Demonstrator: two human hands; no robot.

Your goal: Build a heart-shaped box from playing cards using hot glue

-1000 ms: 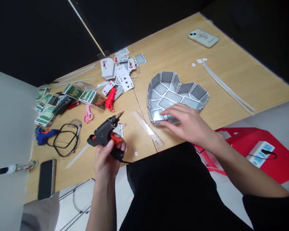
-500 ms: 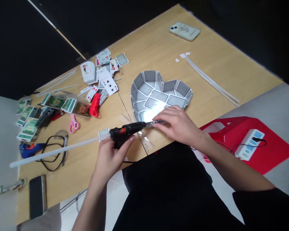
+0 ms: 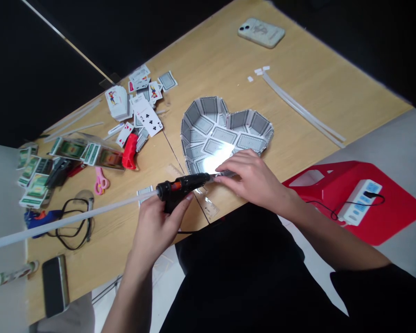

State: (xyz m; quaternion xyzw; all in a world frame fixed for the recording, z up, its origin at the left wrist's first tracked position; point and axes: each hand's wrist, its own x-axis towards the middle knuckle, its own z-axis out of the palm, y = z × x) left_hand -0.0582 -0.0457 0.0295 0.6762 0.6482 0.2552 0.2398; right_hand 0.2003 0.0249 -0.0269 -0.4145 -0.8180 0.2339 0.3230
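My left hand (image 3: 159,222) is wrapped round the grip of a black glue gun (image 3: 183,186), its thumb along the side. From the gun's back end sticks a long, whitish glue stick (image 3: 76,217). The nozzle points right, to the fingertips of my right hand (image 3: 251,178). Those fingers are pinched on a grey-patterned playing card (image 3: 229,174), seen nearly edge-on and mostly covered. Just beyond my hands stands a heart-shaped box made of playing cards (image 3: 208,108), with raised walls. Whether the nozzle touches the card I cannot tell.
Loose playing cards (image 3: 147,115), a red tool (image 3: 130,151), pink scissors (image 3: 101,180) and card packs (image 3: 69,148) lie left. Clear rulers (image 3: 208,206) lie near the front edge. Glue sticks (image 3: 301,108) and a phone (image 3: 261,32) lie right; a power strip (image 3: 360,201) rests on a red stool.
The view has shifted slightly, so the tabletop things sit a little further left. Both hands keep their holds, and the glue gun's nozzle stays by the right fingertips.
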